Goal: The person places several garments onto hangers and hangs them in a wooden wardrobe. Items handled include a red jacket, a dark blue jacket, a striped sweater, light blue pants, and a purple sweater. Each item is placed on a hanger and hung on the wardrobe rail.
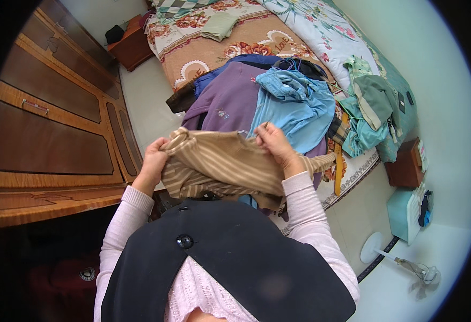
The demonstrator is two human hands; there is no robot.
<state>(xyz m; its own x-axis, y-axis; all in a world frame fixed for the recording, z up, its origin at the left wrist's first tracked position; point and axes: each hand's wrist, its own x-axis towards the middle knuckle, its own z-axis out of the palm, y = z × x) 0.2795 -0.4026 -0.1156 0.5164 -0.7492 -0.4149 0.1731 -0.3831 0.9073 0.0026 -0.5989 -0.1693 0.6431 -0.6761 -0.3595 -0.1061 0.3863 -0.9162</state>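
Note:
A tan garment with pale stripes (227,163) is stretched in front of my body, above the foot of the bed. My left hand (153,161) grips it at the bunched left end. At its upper edge, my right hand (276,147) pinches with closed fingers; a small thin piece at the fingertips is too blurred to name. Just beyond lie a purple sweater (229,90) and a light blue garment (296,116). A pair of denim bottoms (290,82) is bunched on top of the blue one.
A flowered blanket (235,30) covers the bed, with a folded pale green cloth (219,26) on it. Green clothes (366,108) and a yellow belt (338,173) lie to the right. Wooden wardrobes (50,137) line the left; a white fan (430,275) stands at lower right.

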